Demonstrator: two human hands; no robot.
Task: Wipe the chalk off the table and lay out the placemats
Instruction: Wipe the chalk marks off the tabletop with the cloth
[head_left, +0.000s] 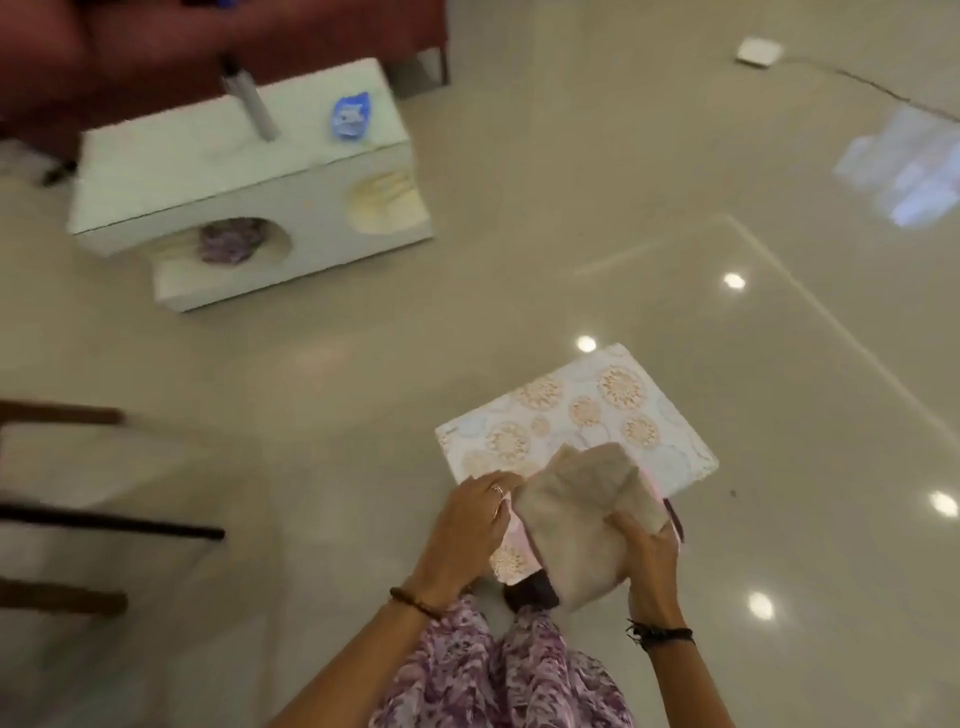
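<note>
Both grips curled on soft beige cloth (582, 514) and stiff, seemingly floral-printed rectangular placemats (587, 410).

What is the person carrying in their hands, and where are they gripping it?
A stack of patterned placemats, held at its near end. The left hand holds the near left edge; the right hand pinches a beige cloth lying on top.

No readable text anywhere, blue packet (349, 115) on the white table (171, 171) bearing white markings too blurred to make out, placemats (582, 415) showing only round floral patterns, no labels, numbers or signs
</note>
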